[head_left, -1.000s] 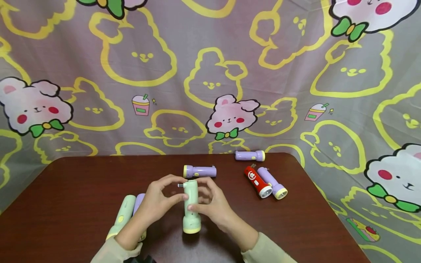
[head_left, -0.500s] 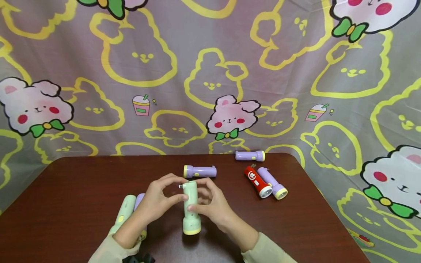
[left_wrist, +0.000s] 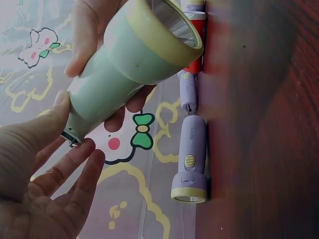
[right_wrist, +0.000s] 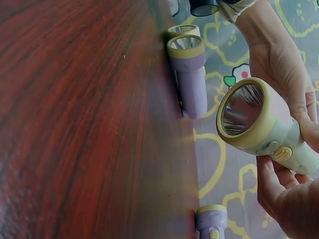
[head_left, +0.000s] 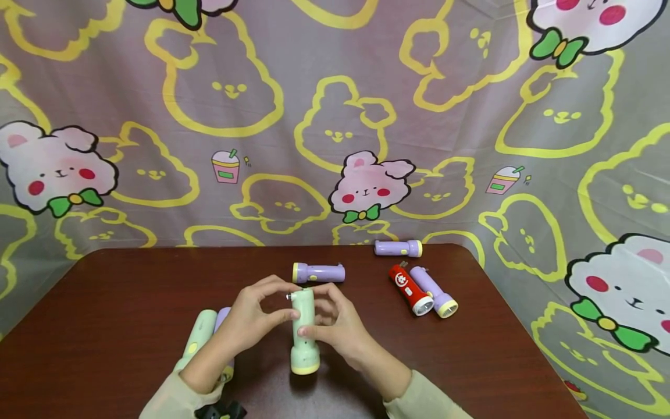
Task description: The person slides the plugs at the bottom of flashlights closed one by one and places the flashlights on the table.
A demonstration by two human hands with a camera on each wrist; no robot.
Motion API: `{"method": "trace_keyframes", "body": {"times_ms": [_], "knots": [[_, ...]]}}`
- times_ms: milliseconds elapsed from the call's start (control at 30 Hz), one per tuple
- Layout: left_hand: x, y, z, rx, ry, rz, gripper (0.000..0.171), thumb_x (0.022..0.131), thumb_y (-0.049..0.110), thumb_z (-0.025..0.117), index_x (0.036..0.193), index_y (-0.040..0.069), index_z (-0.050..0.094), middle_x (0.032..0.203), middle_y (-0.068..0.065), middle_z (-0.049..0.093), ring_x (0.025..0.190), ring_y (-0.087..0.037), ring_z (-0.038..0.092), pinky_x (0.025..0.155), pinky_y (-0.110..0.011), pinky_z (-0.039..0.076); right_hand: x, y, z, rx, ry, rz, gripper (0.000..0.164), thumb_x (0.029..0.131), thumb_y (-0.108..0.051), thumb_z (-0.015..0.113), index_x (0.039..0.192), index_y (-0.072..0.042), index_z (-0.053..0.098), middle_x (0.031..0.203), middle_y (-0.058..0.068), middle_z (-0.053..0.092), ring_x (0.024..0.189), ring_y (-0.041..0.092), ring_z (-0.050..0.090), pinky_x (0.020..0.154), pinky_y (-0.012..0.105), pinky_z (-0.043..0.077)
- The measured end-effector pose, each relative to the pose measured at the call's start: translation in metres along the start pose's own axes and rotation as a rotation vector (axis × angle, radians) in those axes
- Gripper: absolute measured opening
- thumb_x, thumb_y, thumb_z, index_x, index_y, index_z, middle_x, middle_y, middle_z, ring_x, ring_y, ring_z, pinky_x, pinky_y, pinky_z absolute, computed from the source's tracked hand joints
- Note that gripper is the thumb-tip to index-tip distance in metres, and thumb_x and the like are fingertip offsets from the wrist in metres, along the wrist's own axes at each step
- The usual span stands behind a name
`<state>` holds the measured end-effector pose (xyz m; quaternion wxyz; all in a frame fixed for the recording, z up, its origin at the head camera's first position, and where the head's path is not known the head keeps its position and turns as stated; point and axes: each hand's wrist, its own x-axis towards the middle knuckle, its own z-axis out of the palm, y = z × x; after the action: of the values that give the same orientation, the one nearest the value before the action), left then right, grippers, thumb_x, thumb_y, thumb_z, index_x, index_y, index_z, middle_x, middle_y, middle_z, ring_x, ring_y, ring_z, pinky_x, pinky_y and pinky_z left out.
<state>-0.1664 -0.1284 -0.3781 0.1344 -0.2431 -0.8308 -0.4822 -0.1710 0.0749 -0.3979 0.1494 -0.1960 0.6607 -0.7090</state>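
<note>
A pale green flashlight (head_left: 305, 352) with a yellow rim is held off the table, lens end down, between both hands. My right hand (head_left: 342, 329) grips its body, thumb across the near side and fingers behind. My left hand (head_left: 253, 317) pinches the tail end between thumb and fingers. A small metal plug (head_left: 289, 297) sticks out sideways there, close to the left fingers. In the left wrist view, the left thumb presses the tail of the flashlight (left_wrist: 117, 74). A yellow switch (right_wrist: 282, 153) shows on its far side in the right wrist view.
On the brown table (head_left: 131, 291), a purple flashlight (head_left: 324, 273) lies behind the hands. Farther right are a red flashlight (head_left: 410, 289) and two purple ones. Another green flashlight (head_left: 200, 334) lies beside a purple one (head_left: 222, 317), partly hidden by my left forearm. A patterned curtain (head_left: 282, 145) stands behind.
The metal plug shows shorter at the flashlight's tail than a second ago. Both hands keep their hold and have barely moved; the left forearm shifted slightly left.
</note>
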Motion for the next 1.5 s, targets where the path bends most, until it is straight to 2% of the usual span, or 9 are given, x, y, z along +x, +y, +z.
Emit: {"method": "trace_keyframes", "body": {"times_ms": [233,467,733,1333,1500], "knots": [[0.0002,-0.0013,-0.0004,-0.05,-0.019,0.001,0.034,0.078,0.018,0.083,0.11,0.014,0.074,0.099,0.001,0.068,0.094,-0.014,0.065,0.074,-0.026,0.058,-0.0005,0.0003,0.0008,0.013,-0.001,0.002,0.06,0.079,0.005,0.078,0.13,-0.001,0.046,0.126,0.025,0.065,0.083,0.016,0.068,0.079,0.033,0.055],[0.0005,-0.0013,-0.0016,-0.058,-0.053,-0.011,0.034,0.079,0.019,0.083,0.111,0.015,0.074,0.099,0.001,0.067,0.097,-0.006,0.063,0.08,-0.029,0.058,-0.0009,0.002,0.0012,0.006,0.008,0.011,0.06,0.079,0.005,0.078,0.129,0.0,0.046,0.126,0.025,0.065,0.083,0.016,0.068,0.079,0.032,0.055],[0.0004,-0.0033,-0.0016,-0.064,-0.079,-0.01,0.035,0.079,0.019,0.082,0.113,0.015,0.074,0.097,0.003,0.065,0.102,-0.019,0.066,0.081,-0.028,0.058,-0.001,0.0038,0.0015,0.008,0.002,0.011,0.06,0.079,0.006,0.077,0.129,0.0,0.046,0.127,0.025,0.064,0.084,0.016,0.068,0.08,0.033,0.055],[0.0022,-0.0023,-0.0029,-0.076,-0.131,-0.011,0.037,0.08,0.013,0.081,0.116,0.011,0.073,0.097,0.002,0.062,0.102,-0.013,0.065,0.082,-0.028,0.058,-0.002,0.0032,0.002,0.012,0.004,0.019,0.059,0.079,0.006,0.077,0.128,0.0,0.046,0.126,0.027,0.064,0.084,0.016,0.069,0.079,0.033,0.055],[0.0012,-0.0019,-0.0014,-0.088,-0.126,-0.014,0.036,0.081,0.015,0.08,0.117,0.011,0.073,0.097,0.002,0.062,0.101,-0.014,0.066,0.082,-0.03,0.059,-0.0032,0.0047,0.0005,0.004,-0.005,0.008,0.059,0.079,0.006,0.077,0.129,0.001,0.045,0.126,0.027,0.064,0.086,0.016,0.069,0.079,0.033,0.055]]}}
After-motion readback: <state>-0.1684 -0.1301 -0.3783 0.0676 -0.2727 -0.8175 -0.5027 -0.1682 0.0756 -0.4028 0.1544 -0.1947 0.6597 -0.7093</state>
